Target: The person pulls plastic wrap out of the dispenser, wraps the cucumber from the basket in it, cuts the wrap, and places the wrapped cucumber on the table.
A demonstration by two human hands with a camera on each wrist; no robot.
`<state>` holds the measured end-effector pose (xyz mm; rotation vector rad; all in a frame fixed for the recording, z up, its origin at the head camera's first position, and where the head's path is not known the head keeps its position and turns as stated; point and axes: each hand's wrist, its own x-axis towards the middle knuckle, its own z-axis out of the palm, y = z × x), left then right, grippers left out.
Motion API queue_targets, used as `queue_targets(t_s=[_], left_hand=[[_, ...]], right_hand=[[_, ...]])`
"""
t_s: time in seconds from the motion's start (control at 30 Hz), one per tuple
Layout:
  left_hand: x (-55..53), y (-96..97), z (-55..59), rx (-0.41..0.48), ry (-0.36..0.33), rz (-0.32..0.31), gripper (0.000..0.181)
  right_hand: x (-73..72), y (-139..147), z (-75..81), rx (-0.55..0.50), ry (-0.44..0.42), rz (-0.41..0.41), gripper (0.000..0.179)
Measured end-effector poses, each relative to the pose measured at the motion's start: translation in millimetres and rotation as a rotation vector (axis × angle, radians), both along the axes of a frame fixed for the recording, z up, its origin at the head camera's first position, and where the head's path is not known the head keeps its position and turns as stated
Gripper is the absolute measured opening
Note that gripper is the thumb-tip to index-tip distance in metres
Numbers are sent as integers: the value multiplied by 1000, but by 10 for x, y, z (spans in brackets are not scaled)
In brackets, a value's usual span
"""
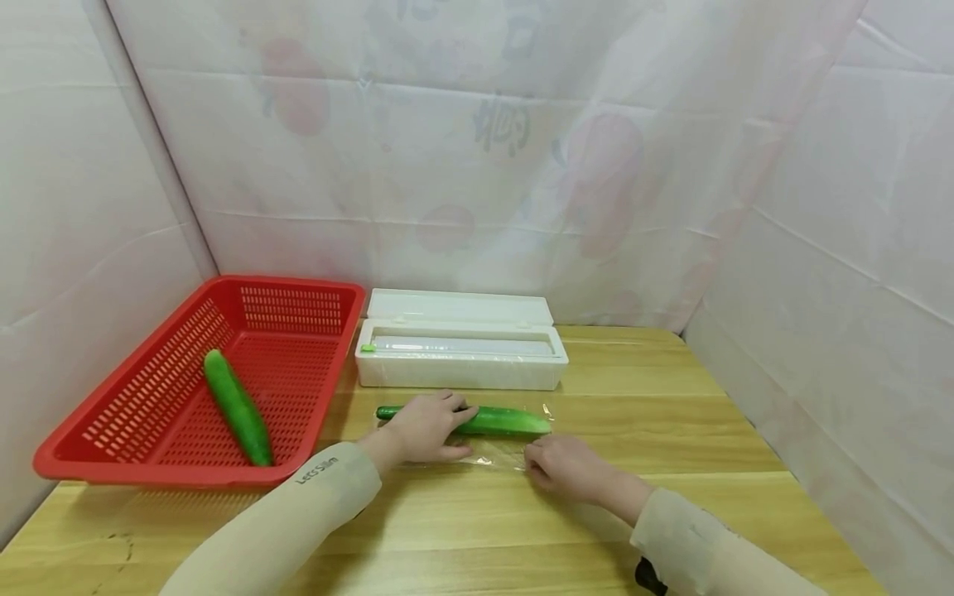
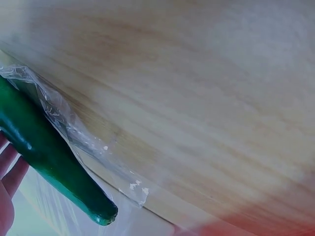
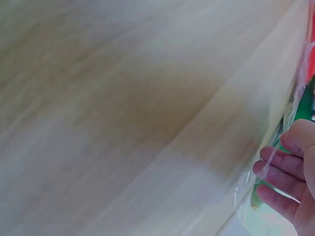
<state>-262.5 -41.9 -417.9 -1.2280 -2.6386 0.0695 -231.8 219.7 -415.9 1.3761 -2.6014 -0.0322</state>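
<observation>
In the head view a green cucumber (image 1: 503, 420) lies crosswise on a sheet of clear plastic wrap (image 1: 488, 454) on the table. My left hand (image 1: 423, 428) rests over its middle, fingers fairly straight and touching it. The left wrist view shows the dark end of the cucumber (image 2: 54, 152), the fingers (image 2: 15, 174) against its side and crumpled wrap beside it. At the wrap's near right corner, my right hand (image 1: 565, 468) pinches the film. In the right wrist view, the thumb and index finger hold the wrap's edge, and the other fingers (image 3: 283, 167) are loosely bent.
Behind the cucumber stands a white wrap dispenser box (image 1: 462, 371), its lid raised, with a roll inside and a green slider (image 1: 368, 348) at its left. A red plastic basket (image 1: 335, 397) on the left holds another cucumber (image 1: 237, 407). Printed cloth walls (image 1: 462, 165) surround the wooden table (image 1: 671, 397).
</observation>
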Motion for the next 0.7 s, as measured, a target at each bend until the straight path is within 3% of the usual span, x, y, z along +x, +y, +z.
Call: queue_targets(t_s=[0.4, 0.53, 0.7], left_hand=[[20, -7, 31, -18, -26, 10, 70], [26, -4, 43, -38, -39, 20, 74], [9, -7, 26, -29, -27, 2, 64]], right_hand=[[-80, -9, 138, -182, 86, -18, 14], [-119, -3, 141, -201, 59, -49, 13], [-132, -11, 154, -209, -26, -109, 10]])
